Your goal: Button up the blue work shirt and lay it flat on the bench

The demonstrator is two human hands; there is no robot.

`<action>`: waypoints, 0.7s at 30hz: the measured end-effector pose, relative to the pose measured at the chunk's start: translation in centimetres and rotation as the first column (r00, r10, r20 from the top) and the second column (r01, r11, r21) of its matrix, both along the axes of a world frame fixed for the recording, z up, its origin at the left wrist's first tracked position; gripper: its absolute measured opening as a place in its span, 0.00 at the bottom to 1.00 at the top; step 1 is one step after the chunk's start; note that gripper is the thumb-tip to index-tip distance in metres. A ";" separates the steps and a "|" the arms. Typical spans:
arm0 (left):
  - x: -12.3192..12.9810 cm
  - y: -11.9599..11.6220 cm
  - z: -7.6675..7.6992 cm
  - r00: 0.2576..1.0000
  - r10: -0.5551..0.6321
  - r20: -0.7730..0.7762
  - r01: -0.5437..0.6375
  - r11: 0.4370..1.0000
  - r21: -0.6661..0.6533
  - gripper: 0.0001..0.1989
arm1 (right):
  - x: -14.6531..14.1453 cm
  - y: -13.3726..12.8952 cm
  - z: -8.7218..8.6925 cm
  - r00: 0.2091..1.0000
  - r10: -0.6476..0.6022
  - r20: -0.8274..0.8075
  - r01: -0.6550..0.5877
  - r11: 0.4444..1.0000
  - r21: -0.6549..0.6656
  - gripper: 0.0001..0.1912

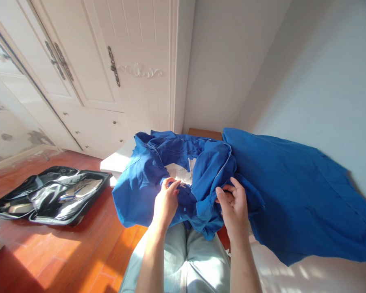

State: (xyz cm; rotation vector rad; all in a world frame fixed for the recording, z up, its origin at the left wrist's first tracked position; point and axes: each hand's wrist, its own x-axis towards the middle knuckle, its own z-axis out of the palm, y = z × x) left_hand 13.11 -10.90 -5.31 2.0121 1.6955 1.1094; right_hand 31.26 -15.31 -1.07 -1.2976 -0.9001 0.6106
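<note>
Sits in pale trousers (173, 252), close up to a crumpled blue garment (137, 179) lying just beyond the knees, gathered open around a pale patch (179, 173); cannot tell whether lining, paper or something beneath. Has both hands at the garment, apart from each other. With left hand (166, 201), pinches the near rim of the garment's opening, thumb and forefinger nearly meeting at the cloth. With right hand (235, 203), touches the garment's right side, thumb and fingers bent about a fold, just below a pale, zip-like line (228, 160); cannot tell whether clamped firmly there or only resting.

Has a second blue cloth (305, 191) spread out to the right of the garment, touching it, before a plain wall (332, 81). Faces a brown wooden edge (205, 133) just behind the garment and, behind it to the left, a white wardrobe (146, 36) with dark handles (113, 67). Has a white surface (117, 160) at the garment's left edge and, well apart to its left, an open, filled suitcase (91, 203) on a sunlit, red-brown floor (88, 248).
</note>
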 end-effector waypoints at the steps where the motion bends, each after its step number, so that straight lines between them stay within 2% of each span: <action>1: -0.1 0.1 -0.1 1.000 0.009 0.022 -0.010 1.000 0.012 0.18 | 0.0 0.1 -0.1 1.000 -0.020 -0.005 0.020 1.000 -0.009 0.42; 3: -0.4 0.2 -0.2 0.995 0.017 0.094 -0.022 0.998 0.055 0.14 | 0.1 0.3 -0.3 0.999 -0.043 -0.015 0.043 0.999 -0.022 0.42; 6: -0.7 0.2 0.2 0.959 -0.013 0.283 -0.019 0.994 0.108 0.12 | 0.4 0.5 -0.5 1.000 -0.023 0.005 0.023 0.999 -0.039 0.36; 9: -1.0 0.4 1.5 0.863 -0.035 0.503 0.009 0.999 0.054 0.10 | 1.0 0.8 -0.5 0.994 -0.033 0.100 0.035 0.999 -0.016 0.31; 12: -1.3 1.2 3.5 0.796 -0.052 0.603 0.090 0.995 -0.032 0.08 | 1.8 1.3 0.3 0.965 -0.029 0.260 0.020 0.999 0.035 0.26; 17: -0.4 3.4 7.7 0.761 -0.144 0.633 0.278 0.953 -0.117 0.12 | 1.1 2.5 3.6 0.836 0.126 0.535 -0.207 0.974 0.095 0.15; 21: 1.3 4.9 9.9 0.722 -0.256 0.643 0.471 0.862 -0.186 0.14 | -0.5 3.3 5.1 0.691 0.227 0.686 -0.372 0.926 0.068 0.12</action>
